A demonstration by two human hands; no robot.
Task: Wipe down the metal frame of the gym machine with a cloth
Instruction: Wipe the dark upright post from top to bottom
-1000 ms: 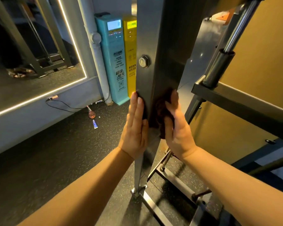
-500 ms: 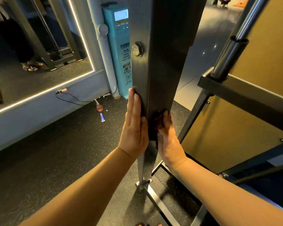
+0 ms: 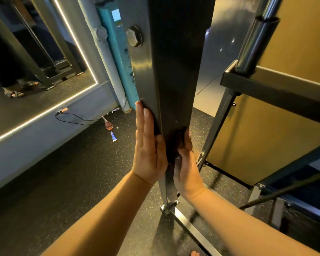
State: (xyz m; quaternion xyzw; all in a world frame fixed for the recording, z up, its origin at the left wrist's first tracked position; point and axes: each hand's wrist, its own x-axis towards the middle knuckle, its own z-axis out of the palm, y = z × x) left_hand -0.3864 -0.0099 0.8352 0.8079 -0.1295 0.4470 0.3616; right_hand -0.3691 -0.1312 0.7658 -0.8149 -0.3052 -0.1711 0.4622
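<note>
Straight-fingered left hand (image 3: 148, 154) steadies the post (image 3: 174, 71) below its bolt (image 3: 134, 36); flat right hand (image 3: 187, 163) presses cloth (image 3: 174, 145) there: use even pressure

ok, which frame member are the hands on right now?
The wide dark upright post carrying the big bolt: left hand and right hand press on its sides. The slim slanted strut and horizontal bar beside it are untouched.
</note>
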